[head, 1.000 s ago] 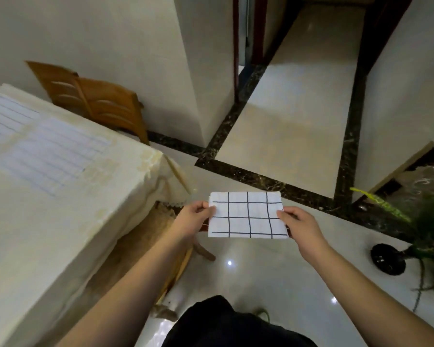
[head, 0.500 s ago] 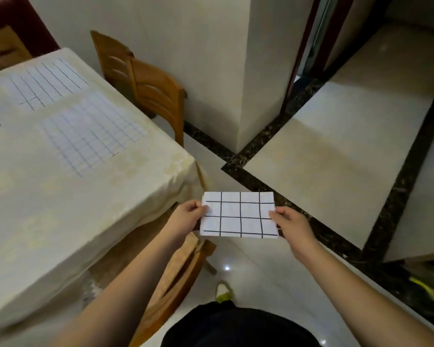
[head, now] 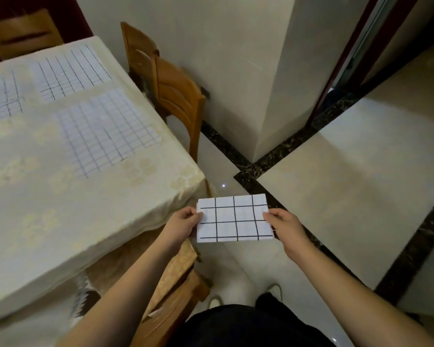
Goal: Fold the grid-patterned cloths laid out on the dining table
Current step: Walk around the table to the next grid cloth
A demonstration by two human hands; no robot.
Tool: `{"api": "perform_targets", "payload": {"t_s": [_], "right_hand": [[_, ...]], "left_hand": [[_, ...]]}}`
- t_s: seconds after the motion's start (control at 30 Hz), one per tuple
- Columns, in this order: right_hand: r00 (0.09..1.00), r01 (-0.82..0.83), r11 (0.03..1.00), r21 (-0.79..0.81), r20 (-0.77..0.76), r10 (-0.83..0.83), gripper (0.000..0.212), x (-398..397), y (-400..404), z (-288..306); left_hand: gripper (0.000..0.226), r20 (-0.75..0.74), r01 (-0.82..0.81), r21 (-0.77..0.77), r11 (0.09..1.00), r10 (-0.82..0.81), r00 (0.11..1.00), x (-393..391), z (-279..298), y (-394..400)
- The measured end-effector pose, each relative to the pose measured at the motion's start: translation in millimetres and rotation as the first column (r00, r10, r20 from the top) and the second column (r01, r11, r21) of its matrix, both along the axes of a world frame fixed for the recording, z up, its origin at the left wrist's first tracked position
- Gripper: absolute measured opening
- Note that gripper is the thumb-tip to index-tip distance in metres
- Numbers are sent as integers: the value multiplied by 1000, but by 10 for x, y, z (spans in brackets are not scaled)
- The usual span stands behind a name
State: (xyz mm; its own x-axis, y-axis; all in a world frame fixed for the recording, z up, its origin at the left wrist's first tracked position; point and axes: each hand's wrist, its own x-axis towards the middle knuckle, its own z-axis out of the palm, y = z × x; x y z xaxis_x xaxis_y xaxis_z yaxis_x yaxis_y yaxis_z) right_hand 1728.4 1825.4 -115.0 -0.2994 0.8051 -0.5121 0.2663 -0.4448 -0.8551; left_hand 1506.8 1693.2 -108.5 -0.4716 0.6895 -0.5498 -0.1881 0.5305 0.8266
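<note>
Now, the dining table (head: 60,209) fills your left side under its pale covering, with three grid-patterned cloths lying flat on it: the nearest cloth (head: 105,131), one behind it (head: 70,71), and one at the left edge (head: 3,96). The folded cloth (head: 233,218) is not on the table at all; you hold it in the air just off the table's near corner, above the floor (head: 348,184). Your left hand (head: 183,222) pinches its left short edge and your right hand (head: 285,225) pinches the right one, thumbs on top and fingers curled beneath. The step looks like setting this finished piece down, so keep both pinches even to stop the layers sliding, carry it level over bare tablecloth clear of the spread cloths, and press it flat before letting go. How many layers the fold has cannot be read from above, and its underside and your lower fingers are hidden. The cloth at the left edge is cut off by the frame, and the far grids are blurred.
</note>
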Motion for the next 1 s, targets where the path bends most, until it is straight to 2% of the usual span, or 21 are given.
{"api": "perform_targets", "payload": {"t_s": [0.17,0.3,0.53,0.8,1.0], "right_hand": [[991,-132,991,-12,5,133,7,-127,466,-138],[961,-275,961,18,26,274,3,-223,875,-202],[880,-474,879,-57,18,475,13,-432,1402,-298],[760,-647,759,-71,11,650,12,-861,1584,-258],[690,-715,683,-149,8,724,4,-1334,1575,-381]], "left_hand": [[13,0,-131,-22,991,131,991,44,-115,232],[15,-83,-226,-67,972,220,972,182,-127,408],[22,-86,-433,-100,896,425,901,378,-77,597],[12,-142,-569,-134,812,552,822,243,-83,584],[18,-138,-655,-159,739,640,756,-95,-280,499]]}}
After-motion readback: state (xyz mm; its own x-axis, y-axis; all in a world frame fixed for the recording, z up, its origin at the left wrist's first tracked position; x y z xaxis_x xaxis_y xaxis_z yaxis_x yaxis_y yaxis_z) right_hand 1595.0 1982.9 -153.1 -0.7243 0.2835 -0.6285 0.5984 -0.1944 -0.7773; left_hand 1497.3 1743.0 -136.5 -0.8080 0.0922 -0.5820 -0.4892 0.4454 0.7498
